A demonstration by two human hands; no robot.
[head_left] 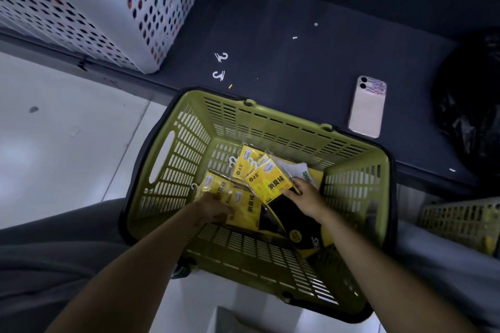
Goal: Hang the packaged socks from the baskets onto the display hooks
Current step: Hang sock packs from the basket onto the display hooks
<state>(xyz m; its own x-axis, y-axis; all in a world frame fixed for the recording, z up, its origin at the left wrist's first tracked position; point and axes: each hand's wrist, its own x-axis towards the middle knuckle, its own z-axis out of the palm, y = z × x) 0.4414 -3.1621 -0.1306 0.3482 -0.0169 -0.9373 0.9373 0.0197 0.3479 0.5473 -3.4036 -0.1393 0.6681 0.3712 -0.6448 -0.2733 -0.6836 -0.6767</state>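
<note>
Both arms reach down into an olive-green slotted plastic basket (pixel 270 113) of packaged socks.
The right hand (pixel 305 197), forearm stretched forward, has thumb and fingers pinching the edge of a yellow-and-black sock pack (pixel 266 186) tilted over the pile. The left hand (pixel 213 208) lies palm-down on flat yellow sock packs (pixel 243 205) on the basket floor; fingers blurred, grip can't be told. A pink phone (pixel 367 107) lies on the dark shelf (pixel 297 48) beyond.

Materials, near to far
Sock pack (pixel 266 184) in my right hand (pixel 305 197): glossy clear film, yellow printed card. Green basket (pixel 270 116): matt slotted plastic. White basket (pixel 108 21) far left: perforated plastic, slight sheen. Phone (pixel 368 108): smooth glossy back. Shelf (pixel 297 62): dark matt. Black bag (pixel 470 105) right: crinkled shiny plastic.
</note>
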